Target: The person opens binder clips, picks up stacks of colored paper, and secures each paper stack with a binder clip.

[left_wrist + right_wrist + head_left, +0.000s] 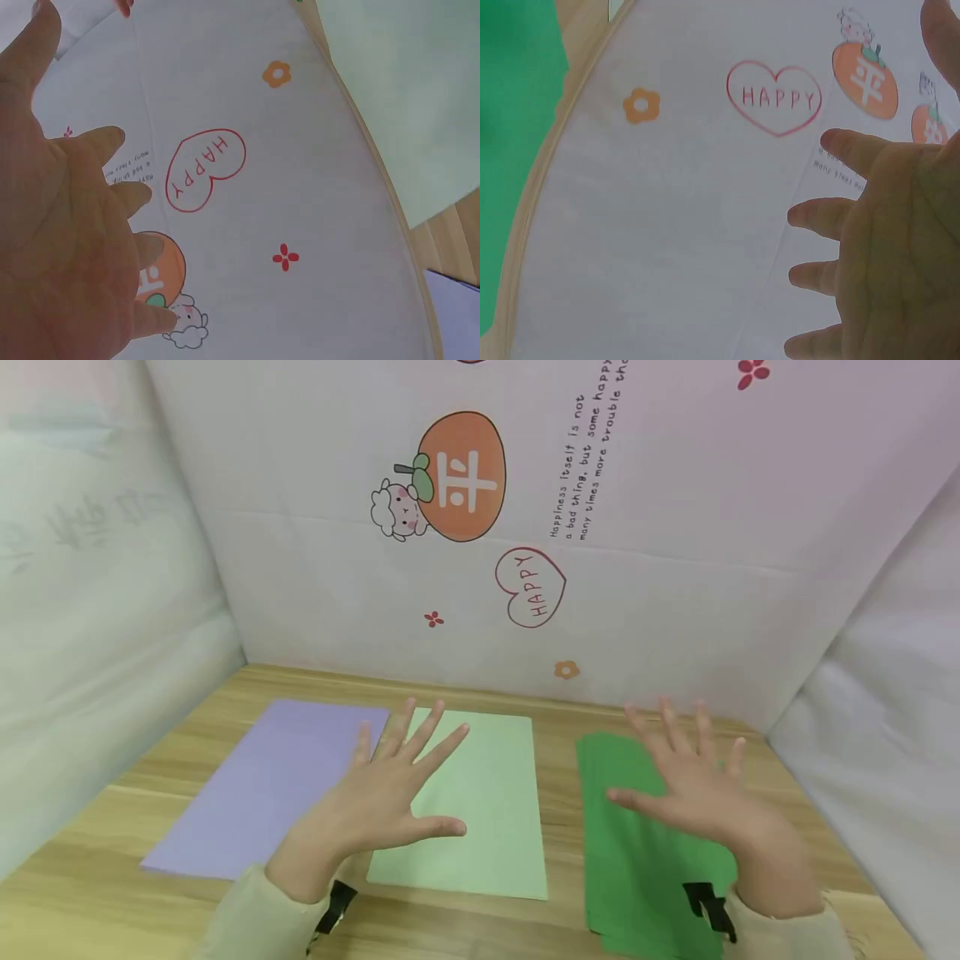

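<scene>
Both hands are raised with fingers spread and nothing in them. In the head view, the left hand [382, 797] hovers over the gap between a purple sheet of paper [262, 793] and a pale green sheet [487, 810]. The right hand [697, 789] hangs above a stack of darker green sheets [622, 860], whose edges are slightly out of line. Each wrist view shows its own palm, the left palm [67, 240] and the right palm [900, 247], facing the camera with straight fingers.
The papers lie on a wood-grain table [112, 827]. A white printed cloth [337, 602] stands behind it, with more white cloth at the left [97, 610] and right [900, 710]. Black straps [336, 906] sit at the wrists, by the pale sleeves [258, 922].
</scene>
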`<move>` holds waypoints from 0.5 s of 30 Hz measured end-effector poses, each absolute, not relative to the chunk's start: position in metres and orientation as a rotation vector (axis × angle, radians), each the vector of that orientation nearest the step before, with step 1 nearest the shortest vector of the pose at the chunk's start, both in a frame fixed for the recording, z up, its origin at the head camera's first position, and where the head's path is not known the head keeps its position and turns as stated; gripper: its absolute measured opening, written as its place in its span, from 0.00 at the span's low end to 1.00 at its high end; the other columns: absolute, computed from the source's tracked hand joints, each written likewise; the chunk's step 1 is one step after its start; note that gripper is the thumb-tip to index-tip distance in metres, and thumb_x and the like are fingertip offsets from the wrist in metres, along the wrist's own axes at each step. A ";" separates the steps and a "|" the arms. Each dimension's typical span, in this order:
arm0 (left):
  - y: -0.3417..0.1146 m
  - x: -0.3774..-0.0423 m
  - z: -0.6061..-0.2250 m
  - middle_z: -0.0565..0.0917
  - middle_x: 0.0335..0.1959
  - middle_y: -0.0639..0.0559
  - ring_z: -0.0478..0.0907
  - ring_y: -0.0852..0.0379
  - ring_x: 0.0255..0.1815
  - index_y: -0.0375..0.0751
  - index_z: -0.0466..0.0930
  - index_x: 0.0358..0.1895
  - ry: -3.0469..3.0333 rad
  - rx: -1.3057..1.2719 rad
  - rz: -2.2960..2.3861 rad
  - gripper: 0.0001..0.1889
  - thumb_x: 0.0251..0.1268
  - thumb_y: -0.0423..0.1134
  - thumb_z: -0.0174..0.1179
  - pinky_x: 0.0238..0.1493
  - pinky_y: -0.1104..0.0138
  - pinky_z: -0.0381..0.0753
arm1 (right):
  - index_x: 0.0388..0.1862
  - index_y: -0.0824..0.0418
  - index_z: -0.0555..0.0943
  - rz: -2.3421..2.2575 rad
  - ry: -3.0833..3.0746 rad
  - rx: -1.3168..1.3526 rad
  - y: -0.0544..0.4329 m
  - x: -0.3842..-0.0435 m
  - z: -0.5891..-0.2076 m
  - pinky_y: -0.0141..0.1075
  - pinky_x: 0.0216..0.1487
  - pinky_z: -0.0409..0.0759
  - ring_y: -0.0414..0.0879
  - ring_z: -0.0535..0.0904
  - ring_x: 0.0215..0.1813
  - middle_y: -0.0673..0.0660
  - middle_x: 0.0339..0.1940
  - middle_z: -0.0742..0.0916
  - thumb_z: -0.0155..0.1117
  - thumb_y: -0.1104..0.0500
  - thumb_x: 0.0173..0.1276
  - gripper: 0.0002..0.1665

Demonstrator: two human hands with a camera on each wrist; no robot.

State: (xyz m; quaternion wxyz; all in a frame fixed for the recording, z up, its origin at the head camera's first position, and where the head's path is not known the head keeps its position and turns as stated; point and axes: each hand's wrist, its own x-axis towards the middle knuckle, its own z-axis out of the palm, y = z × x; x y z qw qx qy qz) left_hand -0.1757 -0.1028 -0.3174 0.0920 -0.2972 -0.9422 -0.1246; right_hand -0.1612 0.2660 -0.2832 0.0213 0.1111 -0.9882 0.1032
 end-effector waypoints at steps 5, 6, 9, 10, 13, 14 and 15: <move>-0.094 -0.181 -0.316 0.31 0.82 0.60 0.21 0.47 0.82 0.68 0.37 0.80 -2.813 -0.932 -0.373 0.53 0.54 0.80 0.51 0.71 0.28 0.31 | 0.82 0.45 0.32 0.218 -3.056 0.260 0.290 -0.164 -0.280 0.86 0.54 0.28 0.81 0.22 0.74 0.70 0.80 0.34 0.55 0.25 0.65 0.63; -0.092 -0.181 -0.316 0.31 0.82 0.59 0.21 0.47 0.82 0.68 0.38 0.80 -2.814 -0.942 -0.374 0.53 0.54 0.79 0.52 0.71 0.28 0.30 | 0.82 0.45 0.31 0.210 -3.058 0.242 0.295 -0.164 -0.279 0.86 0.54 0.30 0.82 0.23 0.74 0.71 0.80 0.34 0.54 0.25 0.65 0.63; -0.087 -0.183 -0.317 0.34 0.83 0.58 0.23 0.46 0.82 0.67 0.37 0.80 -2.811 -0.967 -0.327 0.54 0.55 0.80 0.51 0.71 0.28 0.29 | 0.82 0.47 0.29 0.256 -3.062 0.215 0.310 -0.162 -0.277 0.87 0.51 0.31 0.85 0.24 0.72 0.74 0.79 0.35 0.54 0.27 0.67 0.62; -0.085 -0.184 -0.317 0.34 0.83 0.58 0.23 0.46 0.82 0.67 0.37 0.81 -2.810 -0.978 -0.309 0.54 0.55 0.80 0.51 0.71 0.28 0.29 | 0.82 0.47 0.29 0.285 -3.064 0.205 0.314 -0.161 -0.275 0.87 0.51 0.31 0.85 0.24 0.71 0.75 0.78 0.35 0.54 0.28 0.68 0.62; -0.079 -0.186 -0.318 0.35 0.83 0.56 0.24 0.45 0.83 0.65 0.37 0.81 -2.822 -1.033 -0.299 0.53 0.57 0.78 0.51 0.72 0.29 0.32 | 0.82 0.49 0.28 0.366 -3.067 0.177 0.327 -0.158 -0.272 0.88 0.50 0.32 0.86 0.23 0.71 0.76 0.78 0.35 0.55 0.31 0.69 0.61; -0.077 -0.187 -0.319 0.34 0.83 0.56 0.24 0.44 0.83 0.64 0.37 0.81 -2.831 -1.058 -0.308 0.53 0.58 0.76 0.52 0.72 0.29 0.33 | 0.82 0.49 0.29 0.378 -3.066 0.166 0.331 -0.157 -0.271 0.88 0.50 0.33 0.86 0.23 0.71 0.77 0.78 0.36 0.55 0.31 0.69 0.61; -0.074 -0.188 -0.319 0.34 0.83 0.57 0.24 0.45 0.83 0.64 0.37 0.81 -2.844 -1.083 -0.322 0.52 0.59 0.74 0.54 0.73 0.29 0.33 | 0.82 0.51 0.29 0.385 -3.068 0.154 0.335 -0.155 -0.270 0.88 0.49 0.35 0.86 0.23 0.70 0.77 0.78 0.36 0.55 0.31 0.70 0.61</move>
